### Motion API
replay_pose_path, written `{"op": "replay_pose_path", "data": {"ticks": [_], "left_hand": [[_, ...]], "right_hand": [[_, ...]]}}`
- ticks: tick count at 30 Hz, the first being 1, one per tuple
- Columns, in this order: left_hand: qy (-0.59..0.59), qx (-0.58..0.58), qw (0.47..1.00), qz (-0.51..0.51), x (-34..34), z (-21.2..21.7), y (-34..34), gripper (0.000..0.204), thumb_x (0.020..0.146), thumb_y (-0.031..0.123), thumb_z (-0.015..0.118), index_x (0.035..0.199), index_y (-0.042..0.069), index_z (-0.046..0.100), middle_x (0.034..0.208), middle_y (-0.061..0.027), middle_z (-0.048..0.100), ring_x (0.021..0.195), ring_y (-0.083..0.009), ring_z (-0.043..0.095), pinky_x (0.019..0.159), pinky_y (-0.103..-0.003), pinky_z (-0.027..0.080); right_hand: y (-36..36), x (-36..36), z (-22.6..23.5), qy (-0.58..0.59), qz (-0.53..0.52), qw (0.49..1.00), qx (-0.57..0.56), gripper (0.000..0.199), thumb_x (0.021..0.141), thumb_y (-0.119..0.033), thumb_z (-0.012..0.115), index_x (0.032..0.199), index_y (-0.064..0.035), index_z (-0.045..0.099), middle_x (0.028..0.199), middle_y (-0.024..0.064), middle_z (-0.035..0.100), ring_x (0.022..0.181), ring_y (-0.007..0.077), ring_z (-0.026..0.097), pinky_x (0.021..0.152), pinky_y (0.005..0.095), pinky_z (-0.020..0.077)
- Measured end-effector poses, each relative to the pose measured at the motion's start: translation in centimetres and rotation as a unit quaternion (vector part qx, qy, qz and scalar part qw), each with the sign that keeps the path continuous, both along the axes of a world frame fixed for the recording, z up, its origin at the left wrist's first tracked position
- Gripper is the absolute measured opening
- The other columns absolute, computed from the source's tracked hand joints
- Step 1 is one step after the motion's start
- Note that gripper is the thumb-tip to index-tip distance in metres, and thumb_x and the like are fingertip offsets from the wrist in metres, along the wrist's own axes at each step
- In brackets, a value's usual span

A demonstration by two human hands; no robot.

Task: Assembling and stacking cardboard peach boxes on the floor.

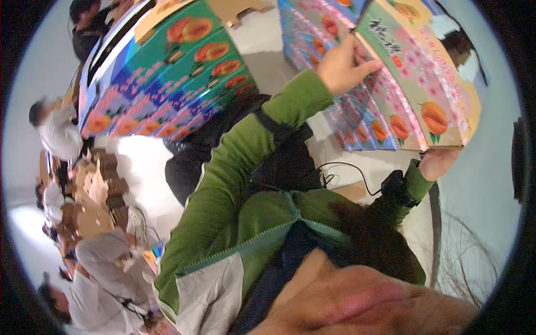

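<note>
Printed carton (424, 84) gripped at edges.

a packing warehouse: stacks of printed fruit cartons (167, 84), workers folding brown cardboard (92, 190).

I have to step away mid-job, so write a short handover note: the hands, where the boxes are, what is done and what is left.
Left hand: fingers laid on the top face of the box, near its far edge.
Right hand: under the box's near lower edge, bearing it.
The box, a flat printed carton with peach pictures, is held tilted above a row of like cartons on the floor.
A second stack stands further left.
Done: box lifted and gripped by both hands.
Left: it is not yet set down anywhere.
</note>
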State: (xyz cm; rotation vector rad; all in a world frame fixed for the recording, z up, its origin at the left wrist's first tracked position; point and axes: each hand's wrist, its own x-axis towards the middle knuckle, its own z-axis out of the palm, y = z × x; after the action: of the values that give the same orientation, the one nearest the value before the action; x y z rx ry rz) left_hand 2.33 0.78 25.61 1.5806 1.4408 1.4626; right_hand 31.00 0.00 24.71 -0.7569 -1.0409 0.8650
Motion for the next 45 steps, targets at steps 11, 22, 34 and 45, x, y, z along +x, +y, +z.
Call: {"op": "replay_pose_path", "data": {"ticks": [11, 22, 34, 45], "left_hand": [[0.168, -0.043, 0.97, -0.169, -4.7, -2.2, -9.9, 0.047, 0.084, 0.047, 0.066, 0.093, 0.002, 0.061, 0.083, -0.0153, 0.067, 0.073, -0.0305, 0.066, 0.066, -0.04, 0.051], [0.015, -0.031, 0.981, 0.19, -16.5, -1.2, -33.3, 0.02, 0.087, 0.019, 0.068, 0.097, 0.002, 0.065, 0.081, -0.004, 0.066, 0.075, -0.0103, 0.06, 0.07, -0.026, 0.05], [0.039, 0.21, 0.86, 0.463, -37.9, 3.0, -41.9, 0.062, 0.092, 0.028, 0.061, 0.137, -0.005, 0.034, 0.126, -0.0165, 0.05, 0.116, -0.0227, 0.05, 0.1, -0.034, 0.039], [-0.039, 0.23, 0.897, 0.375, -38.8, 5.1, -36.3, 0.054, 0.098, 0.036, 0.05, 0.136, -0.003, 0.043, 0.131, -0.0121, 0.051, 0.123, -0.0199, 0.045, 0.105, -0.03, 0.033]], "right_hand": [[-4.2, -6.4, 5.1, 0.003, -0.318, 0.813, 0.489, 0.041, 0.088, -0.028, 0.053, 0.107, 0.0074, 0.05, 0.105, 0.0228, 0.057, 0.086, 0.0275, 0.054, 0.076, 0.0344, 0.0425], [-11.2, -29.8, 3.3, -0.179, 0.11, 0.917, 0.34, 0.05, 0.08, -0.018, 0.07, 0.118, 0.0045, 0.047, 0.115, 0.0196, 0.053, 0.108, 0.0295, 0.055, 0.099, 0.0393, 0.0398], [-6.2, -45.3, 8.2, -0.146, 0.244, 0.94, 0.187, 0.078, 0.081, -0.035, 0.075, 0.128, 0.0111, 0.034, 0.122, 0.0217, 0.051, 0.113, 0.0229, 0.052, 0.098, 0.0333, 0.0407], [-2.5, -47.5, 7.6, -0.097, 0.371, 0.923, 0.019, 0.042, 0.095, -0.034, 0.055, 0.119, 0.0007, 0.055, 0.108, 0.0112, 0.063, 0.094, 0.0189, 0.064, 0.081, 0.0333, 0.0522]]}}
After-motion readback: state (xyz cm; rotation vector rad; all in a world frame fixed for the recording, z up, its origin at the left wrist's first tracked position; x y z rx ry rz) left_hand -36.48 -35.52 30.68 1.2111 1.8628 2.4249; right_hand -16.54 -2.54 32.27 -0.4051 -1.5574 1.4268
